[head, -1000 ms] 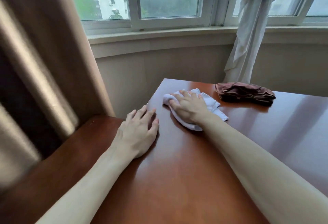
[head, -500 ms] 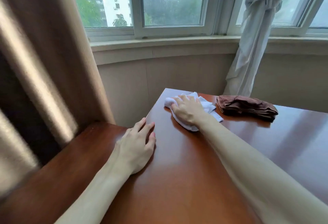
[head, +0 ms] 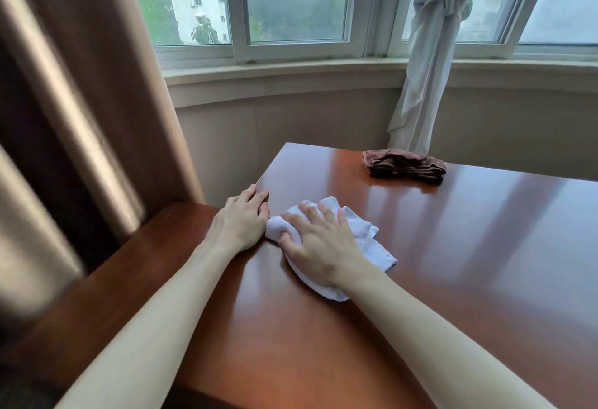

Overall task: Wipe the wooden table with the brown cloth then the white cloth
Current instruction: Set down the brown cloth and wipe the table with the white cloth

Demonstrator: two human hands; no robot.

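Fingers spread, the right hand [head: 318, 242] presses flat on the white cloth [head: 365, 240], which lies crumpled on the wooden table [head: 453, 263] near its left edge. Just left of it, the left hand [head: 241, 222] rests flat on the tabletop, fingers straight, holding nothing. Brown cloth [head: 404, 167] sits folded at the table's far edge, well apart, below a knotted white curtain [head: 427, 62].

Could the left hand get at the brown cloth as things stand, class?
Probably yes, with a stretch. The left hand rests flat at the table's near-left edge; the brown cloth lies far right, beyond the right hand pressing the white cloth.
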